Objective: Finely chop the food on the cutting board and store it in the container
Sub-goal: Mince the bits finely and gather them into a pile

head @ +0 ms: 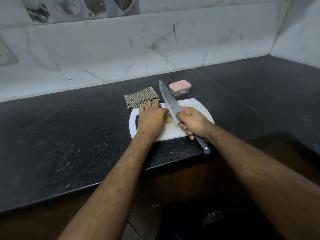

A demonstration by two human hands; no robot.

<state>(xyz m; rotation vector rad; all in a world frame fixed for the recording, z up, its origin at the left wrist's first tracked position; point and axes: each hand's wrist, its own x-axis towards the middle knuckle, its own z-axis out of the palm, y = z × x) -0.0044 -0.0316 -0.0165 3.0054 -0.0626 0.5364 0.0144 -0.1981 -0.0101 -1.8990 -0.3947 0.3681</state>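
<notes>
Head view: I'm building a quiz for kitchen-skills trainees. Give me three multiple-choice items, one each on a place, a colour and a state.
1. Where is the container?
A. beyond the cutting board
B. on the cloth
C. on the floor

2. What colour is its lid?
A. green
B. pink
C. black

3. What is the right hand doing?
A. resting flat
B. gripping the knife
C. lifting the cloth

Answers: 1 A, it stands on the counter behind the board; 2 B, the lid is pink; 3 B, fingers wrap the handle.

Speckled black stone tabletop, dull sheen. Smooth white plastic cutting board. Mottled metal knife blade, glossy black handle. Woven checked cloth beyond the left hand. Pink plastic container.
</notes>
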